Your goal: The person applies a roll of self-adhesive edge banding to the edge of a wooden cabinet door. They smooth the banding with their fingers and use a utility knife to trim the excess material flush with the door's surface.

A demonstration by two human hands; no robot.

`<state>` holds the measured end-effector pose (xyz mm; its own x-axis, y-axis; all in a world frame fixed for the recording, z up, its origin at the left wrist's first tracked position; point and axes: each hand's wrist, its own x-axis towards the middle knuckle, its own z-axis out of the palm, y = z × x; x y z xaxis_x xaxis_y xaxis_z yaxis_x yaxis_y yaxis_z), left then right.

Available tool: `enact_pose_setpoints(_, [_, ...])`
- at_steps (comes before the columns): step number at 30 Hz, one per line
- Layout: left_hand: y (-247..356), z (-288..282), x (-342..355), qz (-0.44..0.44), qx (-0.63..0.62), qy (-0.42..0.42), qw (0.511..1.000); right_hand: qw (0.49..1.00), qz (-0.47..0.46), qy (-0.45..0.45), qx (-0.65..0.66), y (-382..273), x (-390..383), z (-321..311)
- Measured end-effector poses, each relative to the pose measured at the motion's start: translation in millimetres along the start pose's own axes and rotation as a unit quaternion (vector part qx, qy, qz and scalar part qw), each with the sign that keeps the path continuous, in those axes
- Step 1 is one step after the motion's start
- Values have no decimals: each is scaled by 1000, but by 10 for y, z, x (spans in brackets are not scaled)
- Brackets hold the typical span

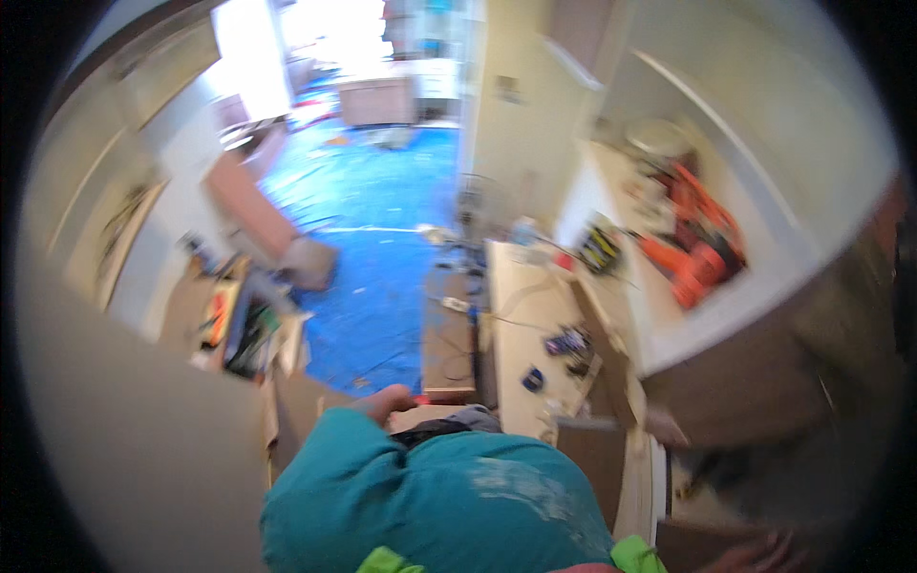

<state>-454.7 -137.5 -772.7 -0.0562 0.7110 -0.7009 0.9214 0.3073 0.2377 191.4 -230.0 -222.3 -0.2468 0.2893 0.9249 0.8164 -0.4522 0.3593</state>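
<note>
My left hand (384, 403) reaches out past my teal sleeve at the lower middle. It looks closed, with a small red thing at its fingertips, too blurred to name. Beyond it, a long brown board or box (447, 334) lies beside the blue floor sheet. My right hand (759, 554) is low at the right edge, over a dark brown surface. Its fingers look spread, with nothing visible in them. A pale wooden worktop (521, 325) to the right of my left hand bears a dark blue round item (533, 379) and a purple-grey item (567, 341).
A blue sheet (368, 267) covers the floor ahead. On the right, a shelf holds an orange tool or bag (705, 272), with a yellow-black tool (600, 250) nearby. An open box of tools (239, 320) stands left. A fan (473, 205) is by the wall.
</note>
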Motion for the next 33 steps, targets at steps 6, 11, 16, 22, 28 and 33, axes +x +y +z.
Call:
enact_pose_setpoints(6, [725,-439,-89,87,-71,70,991,997,69,16,30,-203,-104,149])
enact_pose_setpoints(11, [2748,-1667,-530,311,-134,146,929,995,91,3,31,-213,-36,-17])
enact_pose_setpoints(16, [4533,-3011,-1874,625,-242,240,703,996,88,8,27,-198,-40,20])
enact_pose_setpoints(22, [5738,-4241,-3145,754,-431,173,464,995,97,-7,13,-140,-130,28])
enact_pose_setpoints(28, [6069,-4581,-3601,667,-515,-137,521,995,95,3,25,-164,-105,17])
enact_pose_setpoints(33, [6225,-4435,-3554,668,-478,-254,511,983,126,30,130,-276,108,-116])
